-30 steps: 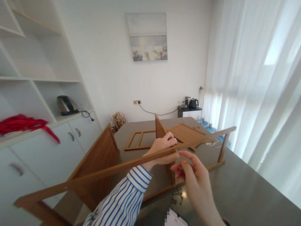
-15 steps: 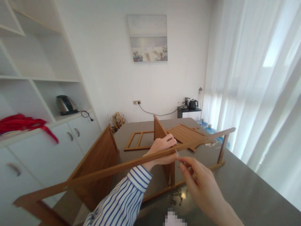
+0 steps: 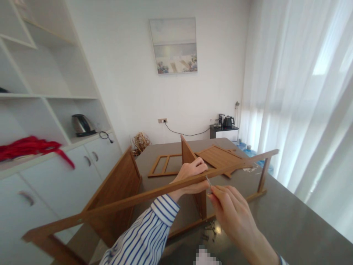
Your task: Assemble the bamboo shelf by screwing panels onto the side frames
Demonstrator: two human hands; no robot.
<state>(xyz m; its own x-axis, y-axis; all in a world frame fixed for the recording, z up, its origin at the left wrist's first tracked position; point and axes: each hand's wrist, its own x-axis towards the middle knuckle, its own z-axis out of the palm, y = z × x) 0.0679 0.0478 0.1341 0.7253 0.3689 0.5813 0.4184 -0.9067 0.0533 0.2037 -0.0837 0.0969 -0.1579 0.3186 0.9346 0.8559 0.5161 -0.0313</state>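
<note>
Your grey table (image 3: 292,224) stands by white curtains (image 3: 298,103); left hand (image 3: 191,170) grips wooden frame (image 3: 129,200), right hand (image 3: 234,208) pinches metal tool (image 3: 208,180).

Home or office, kettle (image 3: 82,126), painting (image 3: 174,46), curtains (image 3: 289,92)

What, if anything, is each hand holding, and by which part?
The right hand holds a metal tool by its near end, far end at the rail. The left hand is at the panel; its grip is partly hidden.
</note>
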